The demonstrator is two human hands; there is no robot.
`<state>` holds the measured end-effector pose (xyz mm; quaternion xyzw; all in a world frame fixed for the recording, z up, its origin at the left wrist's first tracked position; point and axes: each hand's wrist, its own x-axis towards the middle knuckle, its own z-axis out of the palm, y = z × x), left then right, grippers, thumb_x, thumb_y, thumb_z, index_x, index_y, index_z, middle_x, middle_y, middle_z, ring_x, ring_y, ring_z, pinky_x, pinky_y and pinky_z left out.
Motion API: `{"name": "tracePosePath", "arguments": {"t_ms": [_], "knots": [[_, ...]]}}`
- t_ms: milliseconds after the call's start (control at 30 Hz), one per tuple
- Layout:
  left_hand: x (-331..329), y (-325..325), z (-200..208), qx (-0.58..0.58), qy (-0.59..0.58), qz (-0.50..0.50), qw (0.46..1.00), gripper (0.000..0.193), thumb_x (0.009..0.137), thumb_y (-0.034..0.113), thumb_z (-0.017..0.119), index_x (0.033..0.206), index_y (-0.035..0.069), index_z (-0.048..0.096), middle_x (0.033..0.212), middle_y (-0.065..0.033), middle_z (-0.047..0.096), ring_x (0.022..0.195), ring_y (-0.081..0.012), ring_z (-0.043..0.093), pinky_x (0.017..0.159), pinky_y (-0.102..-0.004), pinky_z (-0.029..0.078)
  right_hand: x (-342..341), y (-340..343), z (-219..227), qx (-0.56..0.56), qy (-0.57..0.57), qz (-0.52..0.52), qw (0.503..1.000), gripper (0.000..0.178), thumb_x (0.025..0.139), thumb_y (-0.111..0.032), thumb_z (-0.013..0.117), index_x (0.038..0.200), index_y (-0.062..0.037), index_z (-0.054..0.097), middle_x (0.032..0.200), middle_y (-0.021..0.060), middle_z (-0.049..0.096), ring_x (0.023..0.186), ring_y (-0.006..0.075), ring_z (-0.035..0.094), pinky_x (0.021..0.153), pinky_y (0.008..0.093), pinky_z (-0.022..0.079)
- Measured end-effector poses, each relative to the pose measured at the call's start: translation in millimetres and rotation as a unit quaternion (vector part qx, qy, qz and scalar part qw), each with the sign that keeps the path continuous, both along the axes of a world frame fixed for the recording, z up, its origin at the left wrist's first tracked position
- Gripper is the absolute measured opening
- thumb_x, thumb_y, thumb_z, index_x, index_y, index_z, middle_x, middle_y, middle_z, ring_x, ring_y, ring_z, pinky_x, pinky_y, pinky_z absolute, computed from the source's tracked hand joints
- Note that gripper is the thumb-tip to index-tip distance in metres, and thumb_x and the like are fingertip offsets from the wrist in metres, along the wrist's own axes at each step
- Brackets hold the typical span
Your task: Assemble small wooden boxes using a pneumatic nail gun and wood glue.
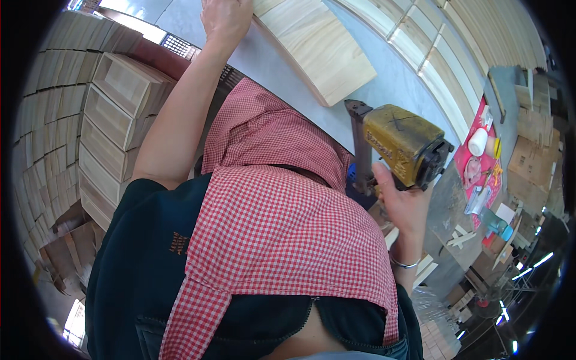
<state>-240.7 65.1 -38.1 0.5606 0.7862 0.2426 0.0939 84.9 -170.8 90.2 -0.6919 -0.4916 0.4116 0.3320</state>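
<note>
My right hand [407,204] is closed around a worn yellow and black nail gun [399,141], its thumb showing below the yellow body. The gun's dark nose points toward the near end of a pale wooden box or panel assembly [324,51], with a small gap between them. This wooden piece lies on the grey-white worktable [255,69]. Along the far left side of the wood, my left hand [227,18] reaches to the top edge of the view. Its fingers are cut off or turned away there, so what they touch is hidden.
Wooden frames and slats [429,51] line the table's far right side. On the left stand stacked open wooden boxes [114,126]. A pink-red cloth [465,156] with a white roll and small items lies to the right, near cardboard boxes [531,159].
</note>
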Motion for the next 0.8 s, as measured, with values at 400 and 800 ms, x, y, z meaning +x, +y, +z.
{"name": "tracePosePath", "arguments": {"t_ms": [400, 800], "knots": [[-1.9, -5.7, 12.7, -0.158, 0.012, -0.016, 0.987, 0.029, 0.094, 0.016, 0.057, 0.119, 0.002, 0.061, 0.113, -0.0219, 0.061, 0.101, -0.0408, 0.059, 0.091, -0.0467, 0.049, -1.8, 52.4, 50.6, -0.039, -0.133, 0.111, 0.984, 0.044, 0.084, -0.016, 0.084, 0.118, 0.0027, 0.062, 0.076, 0.0067, 0.067, 0.053, 0.0097, 0.055, 0.046, 0.0212, 0.042], [5.9, -10.9, 17.4, -0.105, -0.011, 0.007, 0.994, 0.030, 0.094, 0.015, 0.057, 0.120, 0.000, 0.061, 0.114, -0.0223, 0.061, 0.103, -0.0411, 0.058, 0.093, -0.0460, 0.048, 1.0, 66.9, 58.4, -0.089, -0.157, 0.109, 0.978, 0.041, 0.084, -0.020, 0.084, 0.110, 0.0057, 0.065, 0.084, 0.0111, 0.070, 0.062, 0.0150, 0.062, 0.053, 0.0257, 0.048]]}}
